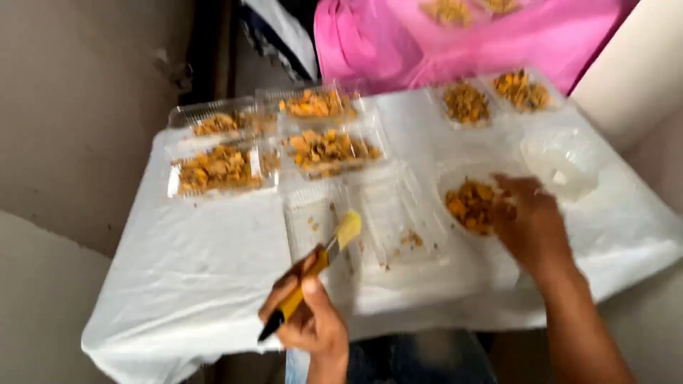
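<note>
Spread over nearly the whole view: a tabletop [213,284] under a white plastic sheet, walls close on the left and right. At the far edge, a pink bag [398,43] with more orange food showing through its top.

On the far left of the tabletop, four clear boxes [274,139] filled with orange-brown food, packed side by side in two rows. At the far right, two more filled boxes [498,96], just beside each other. Near them, an empty clear tub [562,160].

In the middle, an open clear box [370,220], nearly empty, with only crumbs in both halves. Just right of it, a round tub of food [469,206].

Right hand [530,224] resting with fingers bent on the rim of the tub of food, reaching into it; blurred, so cannot tell if pinching anything.

Left hand [309,316] clenched around a yellow and black handle of a spatula [320,267], pale blade raised over the open clear box.
</note>
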